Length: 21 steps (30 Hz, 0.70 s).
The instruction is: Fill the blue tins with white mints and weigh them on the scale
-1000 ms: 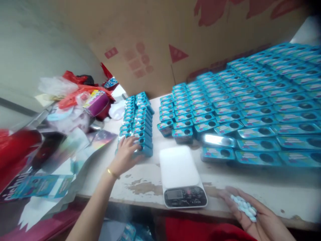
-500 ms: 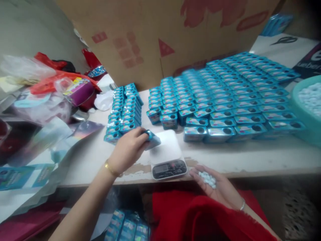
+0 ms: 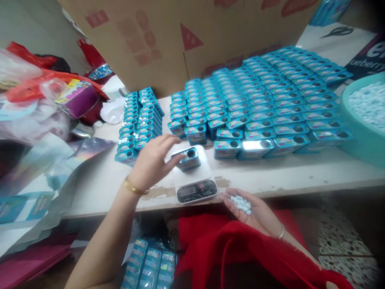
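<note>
The blue tin (image 3: 191, 161), shifted inward, is now being borne as a load by the white scale (image 3: 196, 177), the left hand (image 3: 155, 159) being held loosely parted at the tin's left end while pale pieces (image 3: 241, 204) are being cupped in the upturned right hand (image 3: 261, 214).

The thumb of the left hand (image 3: 156, 158) hides the near-left part of the tin (image 3: 192, 161) on the scale (image 3: 198, 173); whether they touch cannot be told. The reading on the display (image 3: 188, 190) is illegible, and the pale pieces (image 3: 241, 204) in the right hand (image 3: 255, 214) are too blurred to count. The top edge crops the cardboard box (image 3: 168, 28); the right edge, the green basin (image 3: 357, 140) and the dark lettered panel (image 3: 365, 60).
</note>
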{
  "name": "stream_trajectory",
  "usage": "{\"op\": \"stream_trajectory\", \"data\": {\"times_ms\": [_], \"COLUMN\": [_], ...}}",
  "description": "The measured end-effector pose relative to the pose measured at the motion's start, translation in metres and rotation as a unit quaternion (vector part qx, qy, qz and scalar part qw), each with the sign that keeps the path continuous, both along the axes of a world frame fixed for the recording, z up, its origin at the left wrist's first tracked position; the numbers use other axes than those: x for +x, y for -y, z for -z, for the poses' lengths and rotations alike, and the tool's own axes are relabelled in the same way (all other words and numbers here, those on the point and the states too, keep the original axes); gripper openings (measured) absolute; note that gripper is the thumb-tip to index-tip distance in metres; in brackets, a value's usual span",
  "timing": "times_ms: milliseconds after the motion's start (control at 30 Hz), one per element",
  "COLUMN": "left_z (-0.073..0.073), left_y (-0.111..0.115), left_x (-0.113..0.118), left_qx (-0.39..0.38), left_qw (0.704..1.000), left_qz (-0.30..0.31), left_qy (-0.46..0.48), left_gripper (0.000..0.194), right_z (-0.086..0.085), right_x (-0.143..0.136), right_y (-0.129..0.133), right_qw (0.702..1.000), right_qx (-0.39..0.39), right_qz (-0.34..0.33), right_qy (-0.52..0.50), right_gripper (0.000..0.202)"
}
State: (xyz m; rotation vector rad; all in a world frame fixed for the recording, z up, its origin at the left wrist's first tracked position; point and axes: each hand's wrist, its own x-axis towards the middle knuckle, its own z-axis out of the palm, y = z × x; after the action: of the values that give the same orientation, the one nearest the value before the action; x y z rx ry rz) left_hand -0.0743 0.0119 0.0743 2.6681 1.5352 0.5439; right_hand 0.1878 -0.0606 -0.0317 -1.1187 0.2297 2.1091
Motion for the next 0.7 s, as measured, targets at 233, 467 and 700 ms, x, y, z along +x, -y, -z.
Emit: {"op": "stream_trajectory", "data": {"times_ms": [233, 467, 700], "left_z": [-0.002, 0.017, 0.017], "left_y": [0.030, 0.035, 0.024], "left_x": [-0.038, -0.042, -0.025], "left_qx": [0.106, 0.059, -0.013], "left_qw": [0.976, 0.982, 0.995], "left_qz": [-0.170, -0.149, -0.086], "left_qy": [0.089, 0.096, 0.040], "left_gripper": [0.014, 0.011, 0.014], "right_z": [0.004, 0.005, 0.006], "right_x": [-0.001, -0.004, -0.008], "right_y": [-0.004, -0.008, -0.011], "right_qw": [1.000, 1.000, 0.999], "right_qx": [-0.016, -0.017, -0.021], "right_qz": [-0.009, -0.015, -0.022], "right_qy": [-0.007, -0.009, -0.008], "right_gripper": [0.022, 0.021, 0.018]}}
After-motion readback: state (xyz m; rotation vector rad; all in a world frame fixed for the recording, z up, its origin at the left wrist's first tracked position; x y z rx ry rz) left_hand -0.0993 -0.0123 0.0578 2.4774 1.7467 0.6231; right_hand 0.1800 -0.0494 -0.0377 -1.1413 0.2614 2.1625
